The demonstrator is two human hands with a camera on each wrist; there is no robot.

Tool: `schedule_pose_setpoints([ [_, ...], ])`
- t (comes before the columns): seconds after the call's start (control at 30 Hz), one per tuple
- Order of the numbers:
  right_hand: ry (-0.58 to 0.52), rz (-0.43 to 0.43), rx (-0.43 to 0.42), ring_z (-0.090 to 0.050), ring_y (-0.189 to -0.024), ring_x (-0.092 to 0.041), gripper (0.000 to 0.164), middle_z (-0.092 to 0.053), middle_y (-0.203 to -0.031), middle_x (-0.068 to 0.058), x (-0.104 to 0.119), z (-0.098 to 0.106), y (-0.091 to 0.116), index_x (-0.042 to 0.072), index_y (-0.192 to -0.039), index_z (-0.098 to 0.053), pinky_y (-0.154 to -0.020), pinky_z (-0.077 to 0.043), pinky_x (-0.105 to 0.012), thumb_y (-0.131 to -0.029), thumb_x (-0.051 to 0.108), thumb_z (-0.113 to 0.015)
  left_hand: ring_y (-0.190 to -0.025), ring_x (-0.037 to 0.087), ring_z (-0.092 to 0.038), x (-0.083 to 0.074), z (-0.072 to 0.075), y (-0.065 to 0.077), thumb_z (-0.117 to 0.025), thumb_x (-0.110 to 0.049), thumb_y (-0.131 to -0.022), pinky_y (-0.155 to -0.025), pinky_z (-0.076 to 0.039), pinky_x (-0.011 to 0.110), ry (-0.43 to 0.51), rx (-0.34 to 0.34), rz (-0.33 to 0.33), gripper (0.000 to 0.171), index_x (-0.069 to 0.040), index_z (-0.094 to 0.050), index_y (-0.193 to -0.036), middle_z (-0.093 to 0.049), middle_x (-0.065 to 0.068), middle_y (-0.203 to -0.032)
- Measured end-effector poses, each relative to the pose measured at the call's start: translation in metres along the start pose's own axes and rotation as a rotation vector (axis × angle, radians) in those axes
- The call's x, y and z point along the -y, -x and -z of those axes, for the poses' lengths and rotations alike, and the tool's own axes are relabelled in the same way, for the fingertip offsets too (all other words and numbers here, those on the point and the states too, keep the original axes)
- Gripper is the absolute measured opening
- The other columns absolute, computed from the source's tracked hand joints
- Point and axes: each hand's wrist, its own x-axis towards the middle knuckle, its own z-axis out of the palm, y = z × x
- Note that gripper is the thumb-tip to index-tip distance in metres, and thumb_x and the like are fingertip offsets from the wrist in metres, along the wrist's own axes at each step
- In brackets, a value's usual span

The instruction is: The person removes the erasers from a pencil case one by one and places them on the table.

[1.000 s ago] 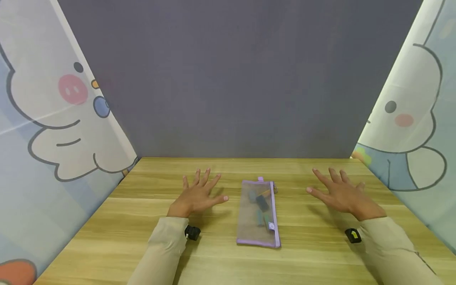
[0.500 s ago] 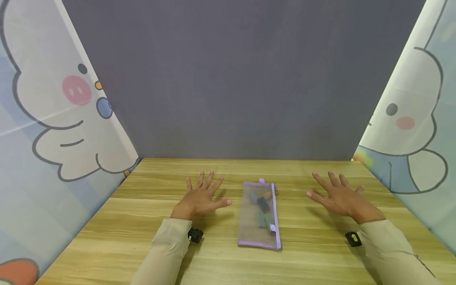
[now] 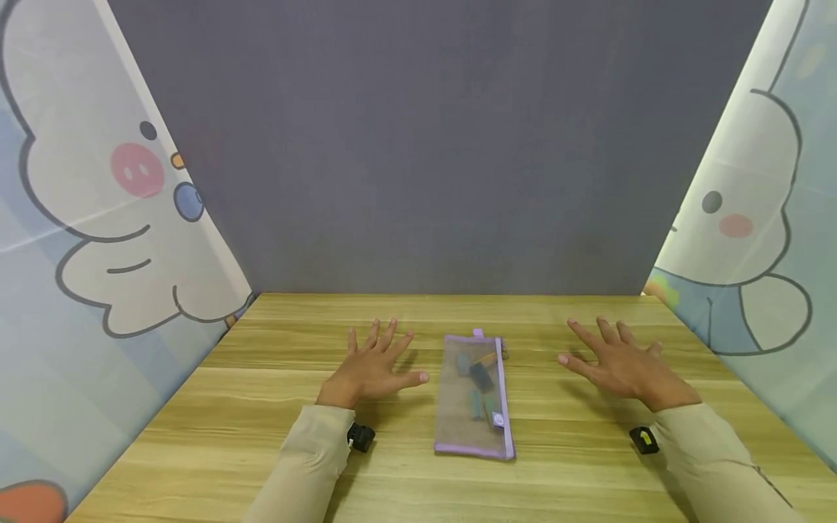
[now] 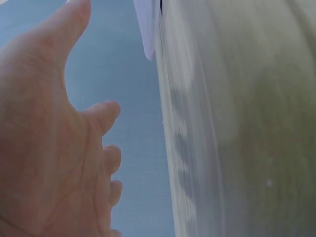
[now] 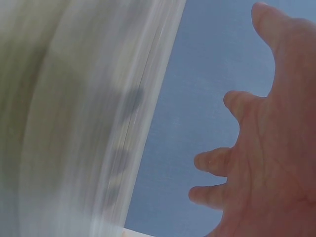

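A see-through mesh zip pouch (image 3: 454, 407) with purple edging lies flat on the wooden table (image 3: 216, 428), between the two hands. Small dark, teal and orange items show dimly through its mesh. To the pouch's left, my left hand (image 3: 369, 372) hovers over the table with fingers spread, its thumb pointing at the pouch. Farther off on the other side, my right hand (image 3: 621, 369) is held palm down with fingers spread too. Both wrist views show bare palms above the tabletop, holding nothing. A corner of the pouch (image 4: 146, 24) shows at the top of the left wrist view.
A dark grey panel (image 3: 418, 145) rises along the table's back edge. Cartoon-printed cloths hang at the left (image 3: 78, 290) and right (image 3: 758, 240). Small black devices sit at the left (image 3: 361, 437) and right (image 3: 644, 440) wrists.
My left hand has drifted slightly right and toward me, nearer the pouch. The right hand has shifted only a little, and the pouch stays in place.
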Motion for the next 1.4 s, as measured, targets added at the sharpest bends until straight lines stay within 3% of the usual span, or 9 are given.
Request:
schedule_pose_setpoints([
  [0.83, 0.015, 0.032, 0.001, -0.024, -0.133, -0.066, 0.081, -0.028, -0.152, -0.038, 0.002, -0.002, -0.003, 0.021, -0.16, -0.028, -0.081, -0.016, -0.091, -0.096, 0.07, -0.042, -0.149, 0.044, -0.012, -0.007, -0.006, -0.005, -0.038, -0.082, -0.089, -0.104, -0.008, 0.079, 0.004, 0.027, -0.004, 0.088, -0.031, -0.026, -0.16, -0.011, 0.01, -0.167],
  [1.07, 0.002, 0.041, 0.018, -0.027, -0.133, -0.065, 0.081, -0.029, -0.151, -0.039, 0.003, -0.003, -0.002, 0.02, -0.16, -0.029, -0.084, -0.021, -0.089, -0.097, 0.07, -0.042, -0.149, 0.042, -0.014, -0.009, -0.006, -0.005, -0.039, -0.081, -0.089, -0.107, -0.012, 0.075, 0.047, 0.048, -0.002, 0.088, -0.03, -0.028, -0.16, -0.018, 0.011, -0.165],
  [1.4, -0.002, 0.071, 0.012, -0.036, -0.129, -0.062, 0.079, -0.037, -0.147, -0.038, 0.004, -0.005, -0.004, 0.017, -0.158, -0.032, -0.086, -0.031, -0.082, -0.098, 0.068, -0.041, -0.146, 0.035, -0.029, -0.011, -0.01, -0.008, -0.039, -0.078, -0.091, -0.107, -0.032, 0.064, 0.086, 0.053, -0.053, 0.084, -0.024, -0.041, -0.155, -0.035, 0.011, -0.159],
])
